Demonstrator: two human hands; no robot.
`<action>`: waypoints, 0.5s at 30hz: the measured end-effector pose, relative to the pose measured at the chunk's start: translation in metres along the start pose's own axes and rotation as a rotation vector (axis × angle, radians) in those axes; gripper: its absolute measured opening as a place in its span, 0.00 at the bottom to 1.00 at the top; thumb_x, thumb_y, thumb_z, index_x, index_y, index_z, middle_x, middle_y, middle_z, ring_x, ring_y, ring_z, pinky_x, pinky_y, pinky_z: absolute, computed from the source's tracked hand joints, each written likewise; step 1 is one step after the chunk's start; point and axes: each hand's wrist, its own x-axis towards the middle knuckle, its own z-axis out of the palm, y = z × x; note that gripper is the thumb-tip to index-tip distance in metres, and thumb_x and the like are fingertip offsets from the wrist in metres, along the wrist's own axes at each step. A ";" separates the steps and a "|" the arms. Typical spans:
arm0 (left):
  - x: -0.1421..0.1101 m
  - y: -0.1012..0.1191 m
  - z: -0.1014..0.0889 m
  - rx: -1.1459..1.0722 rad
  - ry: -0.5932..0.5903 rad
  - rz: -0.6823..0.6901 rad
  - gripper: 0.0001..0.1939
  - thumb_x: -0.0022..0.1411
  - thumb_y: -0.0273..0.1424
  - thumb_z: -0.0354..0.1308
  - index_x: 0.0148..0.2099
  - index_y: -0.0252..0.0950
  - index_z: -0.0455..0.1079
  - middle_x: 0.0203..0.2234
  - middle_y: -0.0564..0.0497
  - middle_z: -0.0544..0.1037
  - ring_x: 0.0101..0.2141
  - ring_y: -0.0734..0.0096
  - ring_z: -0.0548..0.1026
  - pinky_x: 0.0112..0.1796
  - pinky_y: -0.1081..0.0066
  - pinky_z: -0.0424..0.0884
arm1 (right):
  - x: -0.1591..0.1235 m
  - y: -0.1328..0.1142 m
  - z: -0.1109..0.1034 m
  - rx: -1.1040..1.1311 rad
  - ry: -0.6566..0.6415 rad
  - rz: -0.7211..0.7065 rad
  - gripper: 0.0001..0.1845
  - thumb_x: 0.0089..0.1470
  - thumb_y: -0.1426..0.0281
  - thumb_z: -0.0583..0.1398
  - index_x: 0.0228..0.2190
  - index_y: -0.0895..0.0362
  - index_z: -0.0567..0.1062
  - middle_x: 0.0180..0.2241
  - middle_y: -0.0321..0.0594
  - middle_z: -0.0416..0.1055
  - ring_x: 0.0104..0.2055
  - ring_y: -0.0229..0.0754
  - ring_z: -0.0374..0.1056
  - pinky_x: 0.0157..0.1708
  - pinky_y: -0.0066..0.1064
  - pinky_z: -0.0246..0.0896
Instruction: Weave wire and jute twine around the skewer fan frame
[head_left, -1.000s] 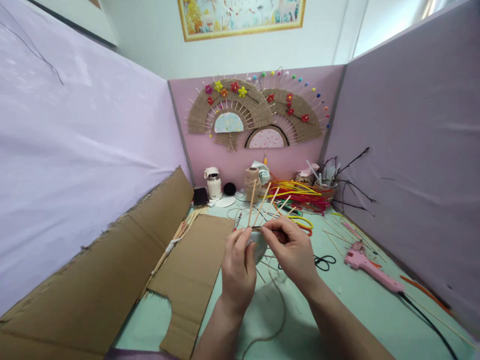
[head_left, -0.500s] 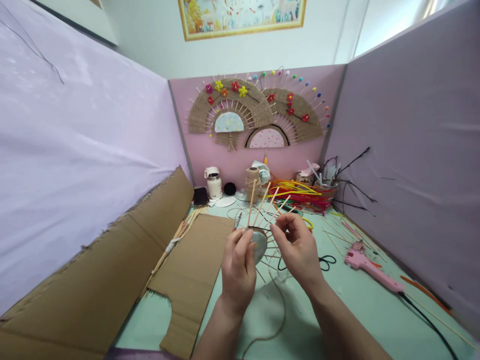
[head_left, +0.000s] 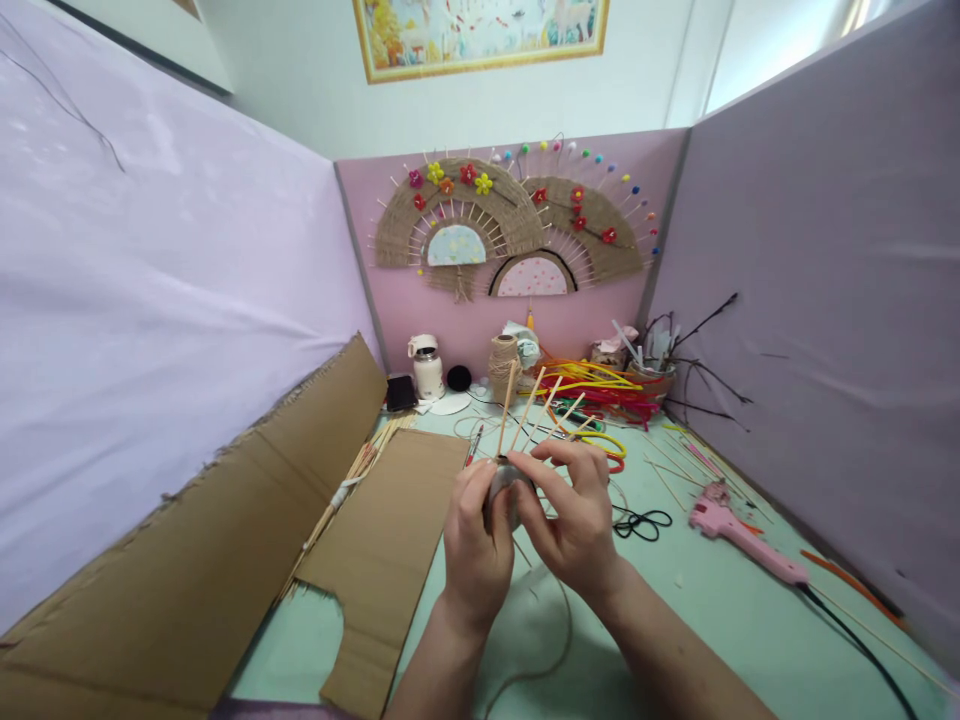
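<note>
Head view: a small fan [head_left: 505, 484] is held up over the middle of the table [head_left: 720, 640], between both hands.
Left hand [head_left: 474, 540]: the fan's left side is pinched between thumb and fingers.
Right hand [head_left: 574, 515]: the fan's right side is pinched, thumb laid on the grey face and forefinger set at the top edge; whether cord is gripped too cannot be told.
Sticks [head_left: 529, 405]: they are fanned out upward and to the right from behind the top edge.
Black cord [head_left: 641, 523]: it is looped on the table, just right of the right hand.
Twine [head_left: 566, 630]: it is curved across the table below the hands.
Cardboard [head_left: 390, 530]: it is laid flat left of the left hand.
Glue gun [head_left: 750, 545]: it is laid at the right, well apart from the hands.
Back of table: a spool [head_left: 504, 370], a bottle [head_left: 428, 370] and bright pipe cleaners [head_left: 592, 385] are set out.
Pink panel [head_left: 420, 312]: two large flowered fans [head_left: 517, 205] are mounted on it, partly overlapped.
</note>
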 end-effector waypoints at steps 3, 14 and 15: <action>-0.001 0.000 0.000 -0.002 -0.004 -0.009 0.29 0.59 0.19 0.53 0.60 0.40 0.53 0.46 0.43 0.70 0.48 0.65 0.70 0.47 0.59 0.70 | 0.000 0.000 0.002 0.001 -0.007 0.000 0.17 0.51 0.75 0.58 0.45 0.54 0.72 0.40 0.44 0.65 0.42 0.46 0.61 0.43 0.42 0.54; -0.004 -0.001 0.001 -0.010 -0.001 -0.043 0.30 0.58 0.19 0.55 0.60 0.40 0.52 0.47 0.43 0.70 0.49 0.65 0.70 0.46 0.61 0.71 | -0.002 0.002 0.000 0.039 0.056 0.003 0.18 0.50 0.76 0.58 0.45 0.54 0.71 0.40 0.44 0.65 0.42 0.46 0.62 0.43 0.42 0.55; -0.004 -0.001 0.001 -0.005 -0.001 -0.048 0.30 0.58 0.20 0.55 0.60 0.40 0.52 0.47 0.43 0.70 0.49 0.65 0.70 0.46 0.61 0.71 | -0.002 0.002 0.000 0.046 0.074 0.000 0.18 0.50 0.76 0.58 0.45 0.54 0.70 0.40 0.44 0.65 0.42 0.46 0.62 0.43 0.42 0.56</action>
